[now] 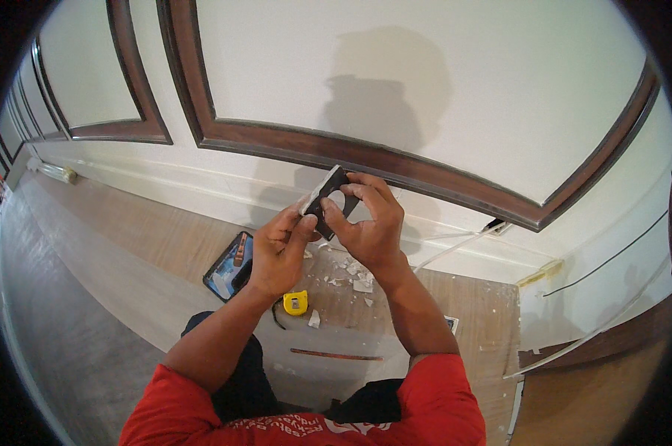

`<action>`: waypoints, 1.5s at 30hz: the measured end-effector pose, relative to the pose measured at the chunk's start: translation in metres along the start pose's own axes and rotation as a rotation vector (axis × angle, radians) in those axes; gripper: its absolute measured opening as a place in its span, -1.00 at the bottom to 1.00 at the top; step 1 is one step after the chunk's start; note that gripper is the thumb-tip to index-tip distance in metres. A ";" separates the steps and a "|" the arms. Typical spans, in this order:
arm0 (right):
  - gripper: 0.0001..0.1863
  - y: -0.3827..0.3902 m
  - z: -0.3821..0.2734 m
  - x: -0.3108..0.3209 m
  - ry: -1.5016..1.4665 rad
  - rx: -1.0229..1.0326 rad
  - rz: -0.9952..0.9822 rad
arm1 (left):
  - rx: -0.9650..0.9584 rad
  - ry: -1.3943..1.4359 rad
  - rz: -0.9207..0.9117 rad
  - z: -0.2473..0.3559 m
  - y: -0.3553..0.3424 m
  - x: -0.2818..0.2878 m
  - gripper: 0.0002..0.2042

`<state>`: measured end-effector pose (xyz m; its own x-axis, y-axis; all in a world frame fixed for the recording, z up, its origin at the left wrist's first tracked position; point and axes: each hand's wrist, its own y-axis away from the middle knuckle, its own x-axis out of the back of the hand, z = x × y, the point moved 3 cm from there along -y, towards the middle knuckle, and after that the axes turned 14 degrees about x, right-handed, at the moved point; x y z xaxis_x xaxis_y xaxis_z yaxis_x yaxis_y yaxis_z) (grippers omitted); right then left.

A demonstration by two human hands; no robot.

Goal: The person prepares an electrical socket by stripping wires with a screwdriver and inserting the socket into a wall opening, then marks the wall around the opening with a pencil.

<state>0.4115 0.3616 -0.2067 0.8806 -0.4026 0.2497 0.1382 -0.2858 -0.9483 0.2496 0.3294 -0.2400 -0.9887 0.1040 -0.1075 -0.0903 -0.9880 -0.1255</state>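
Up in front of the framed wall panel, both of my hands hold a small black rectangular piece (339, 180) with a whitish, chalky edge. It is tilted, and a round pale spot shows in it; I cannot tell whether that is a hole or a disc. My left hand (279, 256) grips its lower left end between thumb and fingers. From the right, my right hand (374, 223) pinches it, thumb and fingers curled around the pale spot. Below my hands, broken white fragments (363, 285) lie scattered on the wood-look surface.
A yellow tape measure (296, 303) lies beside a black-rimmed tray (218, 282) holding an orange-handled tool (240, 250). Nearer me is a thin reddish-brown stick (336, 355). A white cable (455, 249) runs from a wall opening (497, 225) below the brown moulding (395, 165).
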 end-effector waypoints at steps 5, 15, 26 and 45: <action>-0.65 -0.003 -0.006 0.001 0.001 0.003 -0.009 | 0.012 0.010 0.005 0.000 0.001 0.001 -0.67; -0.66 0.007 0.000 -0.006 -0.003 -0.048 0.015 | 0.072 -0.028 0.034 -0.006 -0.003 0.005 -0.66; -0.78 0.004 0.003 -0.004 -0.005 -0.080 0.007 | 0.104 0.037 0.012 -0.011 -0.006 0.006 -0.65; -0.63 0.009 0.017 0.000 -0.135 -0.292 -0.089 | 0.140 0.150 -0.016 -0.005 -0.006 0.003 -0.64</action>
<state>0.4206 0.3738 -0.2185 0.9258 -0.2512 0.2825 0.0991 -0.5597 -0.8228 0.2478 0.3363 -0.2441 -0.9592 0.1251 -0.2536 -0.1317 -0.9912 0.0094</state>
